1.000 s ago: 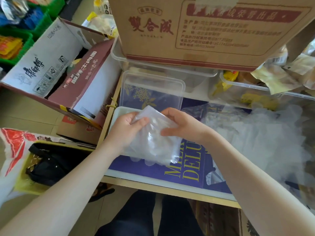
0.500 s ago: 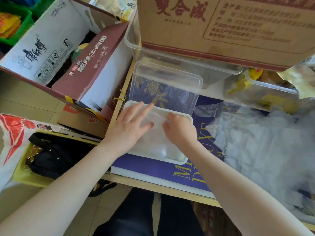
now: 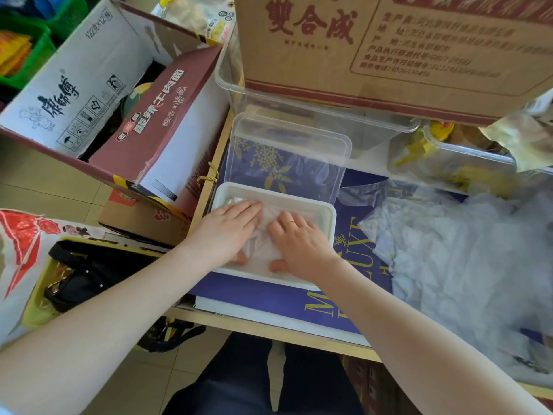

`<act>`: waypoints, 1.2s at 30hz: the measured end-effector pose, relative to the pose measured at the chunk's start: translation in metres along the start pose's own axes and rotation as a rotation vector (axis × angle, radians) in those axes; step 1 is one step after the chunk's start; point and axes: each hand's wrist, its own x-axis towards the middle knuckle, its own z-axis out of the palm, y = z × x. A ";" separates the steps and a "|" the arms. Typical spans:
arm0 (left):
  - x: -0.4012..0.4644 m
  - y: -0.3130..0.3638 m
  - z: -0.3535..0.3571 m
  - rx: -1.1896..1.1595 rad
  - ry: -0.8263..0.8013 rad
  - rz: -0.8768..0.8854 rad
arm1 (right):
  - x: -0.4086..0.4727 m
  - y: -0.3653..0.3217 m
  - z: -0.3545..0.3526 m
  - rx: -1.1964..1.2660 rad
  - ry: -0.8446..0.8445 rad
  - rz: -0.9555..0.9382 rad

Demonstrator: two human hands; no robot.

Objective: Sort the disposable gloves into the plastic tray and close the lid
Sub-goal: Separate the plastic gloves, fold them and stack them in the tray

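Observation:
A white plastic tray lies on a blue printed box at the table's near left. Inside it sits a stack of folded clear disposable gloves. My left hand and my right hand both lie flat on the gloves, fingers straight, pressing them into the tray. The clear lid lies just behind the tray, apart from it. A loose heap of clear gloves covers the table to the right.
A big brown carton overhangs the back, sitting on a clear tub. Another clear tub with yellow packets stands at back right. Open cartons and a black bag crowd the floor to the left.
One second ago both hands held the folded gloves above the tray. They lowered them into it, and now both palms press flat on top. The view has also moved closer.

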 end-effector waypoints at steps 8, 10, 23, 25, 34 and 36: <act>0.004 0.005 -0.025 -0.004 -0.253 -0.151 | -0.034 0.042 0.000 -0.235 0.158 -0.163; 0.004 0.009 -0.039 -0.037 -0.260 -0.188 | -0.051 0.054 0.001 0.091 0.307 -0.172; 0.069 0.127 -0.071 -0.335 0.506 0.109 | -0.199 0.179 0.074 0.303 0.169 0.889; 0.076 0.145 -0.072 -0.377 0.493 0.136 | -0.214 0.185 0.081 0.366 0.143 0.888; 0.097 0.209 -0.070 -0.491 0.248 0.238 | -0.234 0.201 0.091 0.343 0.373 0.711; 0.097 0.223 -0.075 -0.569 0.221 0.173 | -0.234 0.203 0.085 0.490 0.484 0.753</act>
